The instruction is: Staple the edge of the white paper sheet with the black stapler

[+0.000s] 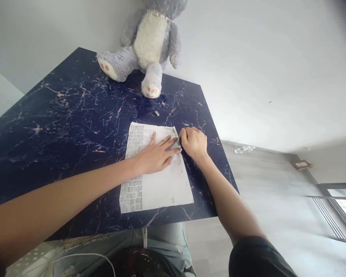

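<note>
A sheet of paper [164,184] lies on the dark blue marbled table, with hatched, brick-like grey marks down its left side and small writing near the top. My left hand [158,154] is spread flat on the sheet, fingers apart and pointing right. Beside the sheet's upper right edge, my right hand [195,142] is closed in a fist. A tiny dark bit shows between that fist and the paper, too small to name. Shaded grey marks show near the left fingertips. Beyond the paper lies a small grey-and-white block [157,113].
A grey and cream plush toy [150,42] sits at the table's [83,127] far edge against the wall. On the floor to the right are a clear plastic bottle [244,149] and a brown package [302,165]. A white cable [86,254] runs near my lap.
</note>
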{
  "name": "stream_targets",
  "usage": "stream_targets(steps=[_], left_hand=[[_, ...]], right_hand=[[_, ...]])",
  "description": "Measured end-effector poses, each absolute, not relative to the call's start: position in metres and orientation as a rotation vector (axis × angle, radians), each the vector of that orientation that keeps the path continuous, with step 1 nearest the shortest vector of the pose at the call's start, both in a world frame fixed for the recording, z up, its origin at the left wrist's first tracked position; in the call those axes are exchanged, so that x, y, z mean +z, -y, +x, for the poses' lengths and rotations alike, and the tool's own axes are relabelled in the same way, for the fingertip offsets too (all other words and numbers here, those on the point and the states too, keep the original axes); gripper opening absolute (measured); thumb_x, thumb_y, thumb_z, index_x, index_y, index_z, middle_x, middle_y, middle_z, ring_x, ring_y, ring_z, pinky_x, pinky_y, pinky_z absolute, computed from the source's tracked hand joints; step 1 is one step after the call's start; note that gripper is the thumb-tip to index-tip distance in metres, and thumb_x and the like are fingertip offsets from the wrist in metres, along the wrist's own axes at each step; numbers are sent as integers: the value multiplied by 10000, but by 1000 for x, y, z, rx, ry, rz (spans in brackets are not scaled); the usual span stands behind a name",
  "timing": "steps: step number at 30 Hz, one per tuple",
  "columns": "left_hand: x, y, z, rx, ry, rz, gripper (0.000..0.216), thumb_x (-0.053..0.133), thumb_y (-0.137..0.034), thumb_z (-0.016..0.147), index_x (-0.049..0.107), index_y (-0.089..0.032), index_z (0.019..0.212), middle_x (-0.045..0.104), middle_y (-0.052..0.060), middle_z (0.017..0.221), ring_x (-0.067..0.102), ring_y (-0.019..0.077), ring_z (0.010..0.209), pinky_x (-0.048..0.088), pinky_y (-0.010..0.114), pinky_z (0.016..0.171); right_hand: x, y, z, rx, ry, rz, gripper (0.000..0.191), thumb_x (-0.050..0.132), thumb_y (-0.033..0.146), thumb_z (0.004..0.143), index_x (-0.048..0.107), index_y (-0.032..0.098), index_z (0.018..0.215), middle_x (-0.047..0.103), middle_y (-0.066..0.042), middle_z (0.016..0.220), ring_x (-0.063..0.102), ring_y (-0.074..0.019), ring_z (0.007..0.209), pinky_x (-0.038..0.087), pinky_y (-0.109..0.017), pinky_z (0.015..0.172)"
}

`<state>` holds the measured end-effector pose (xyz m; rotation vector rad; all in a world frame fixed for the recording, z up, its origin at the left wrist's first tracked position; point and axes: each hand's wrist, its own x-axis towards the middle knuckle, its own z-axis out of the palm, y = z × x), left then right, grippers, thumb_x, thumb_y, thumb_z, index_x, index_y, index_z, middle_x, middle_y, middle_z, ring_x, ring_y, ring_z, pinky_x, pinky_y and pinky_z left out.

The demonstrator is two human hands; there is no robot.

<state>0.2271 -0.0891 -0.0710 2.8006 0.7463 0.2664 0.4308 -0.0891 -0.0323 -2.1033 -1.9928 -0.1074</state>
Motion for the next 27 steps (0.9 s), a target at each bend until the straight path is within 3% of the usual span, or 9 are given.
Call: stream_targets(steps=[19, 27], left_hand=[[-65, 90, 229, 192, -748, 2771, 548, 394, -320, 1112, 450, -297, 1656, 220, 118, 1811, 199, 379, 1673, 79, 795, 1278], [-74, 89, 228, 321, -722, 2745, 517, 383, -325, 1111, 500, -306, 1614, 280, 102, 1795, 236, 376, 1662, 48, 772, 1295]], right_hand=[[-28, 91, 425, -145, 2081, -2081, 436, 365, 255, 1112, 761, 220, 934, 797, -71, 1018, 681, -225, 986, 389, -311, 823], [-39, 93, 423, -306, 2228, -2051, 515, 268, 287, 1132, 735, 169, 949, 770, -164, 965, 636, -300, 995, 389, -384, 875]])
